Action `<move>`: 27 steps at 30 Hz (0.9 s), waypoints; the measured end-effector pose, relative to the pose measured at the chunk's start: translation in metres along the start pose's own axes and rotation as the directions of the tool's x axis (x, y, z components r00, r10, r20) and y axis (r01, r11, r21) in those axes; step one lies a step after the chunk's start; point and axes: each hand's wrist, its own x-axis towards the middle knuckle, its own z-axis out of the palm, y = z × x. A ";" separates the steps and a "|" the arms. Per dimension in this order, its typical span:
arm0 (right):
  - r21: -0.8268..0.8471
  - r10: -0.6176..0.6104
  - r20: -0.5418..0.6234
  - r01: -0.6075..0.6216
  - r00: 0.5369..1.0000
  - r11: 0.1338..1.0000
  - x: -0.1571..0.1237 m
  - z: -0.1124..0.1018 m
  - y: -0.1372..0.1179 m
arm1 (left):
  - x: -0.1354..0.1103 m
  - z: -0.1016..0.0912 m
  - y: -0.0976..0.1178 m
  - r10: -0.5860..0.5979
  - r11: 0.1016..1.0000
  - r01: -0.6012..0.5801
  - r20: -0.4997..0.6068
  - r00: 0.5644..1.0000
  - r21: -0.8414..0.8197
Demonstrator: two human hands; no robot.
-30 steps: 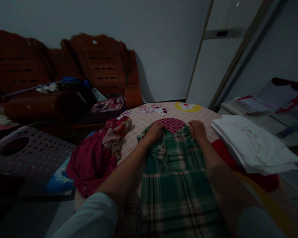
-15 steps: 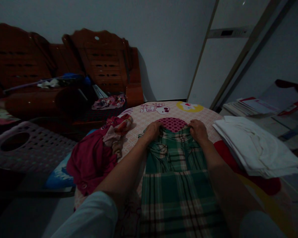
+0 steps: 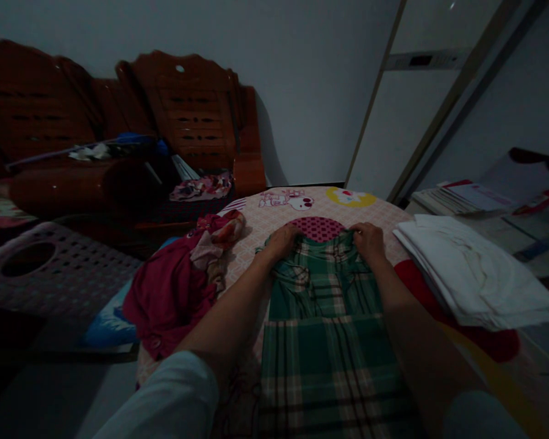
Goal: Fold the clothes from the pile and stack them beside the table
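A green plaid dress [image 3: 324, 347] lies spread on the patterned cloth of the round table [image 3: 265, 222], its neckline at the far end. My left hand [image 3: 282, 241] is closed on the dress's left shoulder. At the opposite shoulder, my right hand [image 3: 369, 242] pinches the fabric between thumb and fingers. The neck edge stretches between both hands. The dress's lower end runs out of view at the bottom, partly behind my right forearm.
Crumpled magenta clothing [image 3: 171, 299] lies on the table's left side. Folded white cloth [image 3: 476, 268] is stacked at the right. Left of the table stand a woven plastic basket [image 3: 86, 274] and a wooden bench [image 3: 183, 116]. Papers [image 3: 466, 198] lie beyond, at far right.
My right hand has shifted very slightly to the right with the dress's shoulder. My left hand stays in place on the other shoulder.
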 end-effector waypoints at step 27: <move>-0.208 -0.049 0.145 0.079 0.988 0.975 -0.005 0.010 0.015 | -0.004 -0.002 0.008 -0.220 0.972 0.194 -0.222 0.950 -0.134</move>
